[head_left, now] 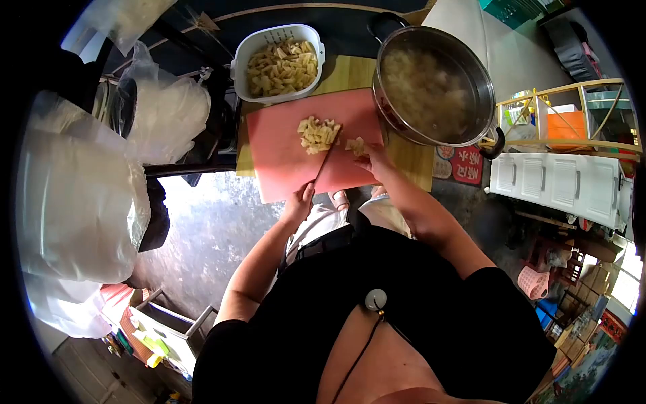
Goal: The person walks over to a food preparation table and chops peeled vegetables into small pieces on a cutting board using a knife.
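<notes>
My left hand (298, 203) is closed around the handle of a knife (328, 156), whose narrow blade points away from me over a pink cutting board (276, 145). By the blade's tip lies a small heap of chopped pale-yellow pieces (317, 135); their exact kind does not show. Toward the board's right edge, my right hand (377, 163) has its fingertips closed at a knobbly pale-yellow piece (355, 146). Behind the board, a white plastic basket (240, 66) holds many cut pieces of the same colour.
A large steel pot (490, 101) with cloudy liquid and pale chunks stands right of the board. Both rest on or over a wooden table (412, 165). White plastic bags (84, 195) hang at the left. White drawers (558, 188) and a shelf (572, 116) stand at the right.
</notes>
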A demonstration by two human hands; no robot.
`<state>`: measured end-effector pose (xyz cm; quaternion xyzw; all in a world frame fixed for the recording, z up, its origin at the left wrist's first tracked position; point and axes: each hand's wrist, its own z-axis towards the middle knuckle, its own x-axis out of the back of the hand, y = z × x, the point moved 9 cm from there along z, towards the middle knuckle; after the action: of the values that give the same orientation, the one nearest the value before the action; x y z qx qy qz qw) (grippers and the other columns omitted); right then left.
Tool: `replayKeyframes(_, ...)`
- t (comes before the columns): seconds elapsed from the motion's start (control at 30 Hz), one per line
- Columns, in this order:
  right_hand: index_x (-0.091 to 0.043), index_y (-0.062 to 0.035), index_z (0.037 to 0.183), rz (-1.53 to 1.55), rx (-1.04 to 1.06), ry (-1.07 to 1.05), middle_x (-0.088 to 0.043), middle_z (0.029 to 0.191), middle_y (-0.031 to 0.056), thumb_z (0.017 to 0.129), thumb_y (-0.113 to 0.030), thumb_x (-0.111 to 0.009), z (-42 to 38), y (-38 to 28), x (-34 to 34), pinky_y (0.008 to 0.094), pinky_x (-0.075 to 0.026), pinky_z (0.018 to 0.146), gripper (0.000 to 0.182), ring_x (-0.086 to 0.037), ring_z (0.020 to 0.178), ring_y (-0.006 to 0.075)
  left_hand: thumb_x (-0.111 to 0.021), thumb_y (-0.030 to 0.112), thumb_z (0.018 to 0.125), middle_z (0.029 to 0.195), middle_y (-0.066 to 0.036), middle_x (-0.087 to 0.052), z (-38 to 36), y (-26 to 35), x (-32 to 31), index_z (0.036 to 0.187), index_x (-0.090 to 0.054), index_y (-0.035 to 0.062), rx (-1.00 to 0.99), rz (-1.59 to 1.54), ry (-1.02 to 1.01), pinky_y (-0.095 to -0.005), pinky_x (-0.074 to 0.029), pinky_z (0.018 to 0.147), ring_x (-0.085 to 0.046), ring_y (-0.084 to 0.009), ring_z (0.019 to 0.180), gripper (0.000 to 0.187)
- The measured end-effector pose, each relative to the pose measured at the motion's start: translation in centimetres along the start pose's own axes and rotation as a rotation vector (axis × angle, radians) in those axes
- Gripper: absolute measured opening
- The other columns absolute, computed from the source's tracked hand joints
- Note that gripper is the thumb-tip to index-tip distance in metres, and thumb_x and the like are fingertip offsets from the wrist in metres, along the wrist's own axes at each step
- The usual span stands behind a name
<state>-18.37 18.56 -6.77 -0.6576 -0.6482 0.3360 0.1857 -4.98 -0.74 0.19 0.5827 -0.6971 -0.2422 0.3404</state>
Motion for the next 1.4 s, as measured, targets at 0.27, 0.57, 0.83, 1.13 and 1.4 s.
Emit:
replayKeyframes(0.27,-0.052,-0.0026,0.099,0.123,0.015,-0.052,-0.061,0.089,0.0096,0.083,-0.018,-0.056,3.8,2.5,1.9,0.028,-0.055,0.06,0.023,-0.062,0.065,0.0195,-0.034,0.036,0.097,0.053,0.003,-0.035,-0.6,0.1,-1.3,0.1,-0.048,0.0052,0.013,-0.017,-0.121,-0.0237,-0.03,0.035,-0.032,-0.0072,0.04,0.034)
replayKeyframes(0.57,-0.052,-0.0025,0.104,-0.148,0.326,0.239,-0.058,0.095,0.0102,0.08,-0.014,-0.059,0.3,-2.5,3.1,0.0286,-0.053,0.056,0.028,-0.061,0.069,0.0177,-0.032,0.042,0.097,0.055,0.0,-0.039,-0.3,0.3,-1.3,0.103,-0.048,0.0058,0.036,-0.113,-0.24,-0.0246,-0.035,0.039,-0.036,-0.0083,0.042,0.04)
replayKeyframes(0.83,-0.052,-0.0007,0.099,-0.798,0.724,0.28,-0.054,0.101,0.0124,0.073,-0.014,-0.066,0.0,-3.9,0.3,0.0352,-0.05,0.067,0.033,-0.059,0.082,0.0253,-0.036,0.044,0.095,0.059,-0.001,-0.045,0.8,-1.8,1.6,0.11,-0.052,0.0087,0.144,-0.131,-0.095,-0.0259,-0.037,0.04,-0.041,-0.0101,0.044,0.041)
replayKeyframes(1.13,-0.052,-0.008,0.101,-0.979,0.609,0.307,-0.055,0.103,0.0148,0.074,-0.019,-0.065,-2.5,-5.6,-2.2,0.0441,-0.047,0.079,0.032,-0.053,0.097,0.035,-0.041,0.036,0.094,0.068,-0.008,-0.056,1.0,0.8,-0.8,0.123,-0.052,0.0091,0.132,0.106,-0.084,-0.0306,-0.045,0.056,-0.053,-0.013,0.056,0.041)
replayKeyframes(1.4,-0.056,-0.0022,0.091,-0.168,0.4,0.186,-0.059,0.087,0.0069,0.079,-0.008,-0.06,2.2,-0.8,0.5,0.0279,-0.049,0.052,0.013,-0.059,0.072,0.015,-0.036,0.049,0.094,0.056,0.001,-0.041,1.8,-1.7,-0.5,0.081,-0.038,0.0121,0.146,-0.367,-0.076,-0.0239,-0.032,0.037,-0.036,-0.0085,0.042,0.039)
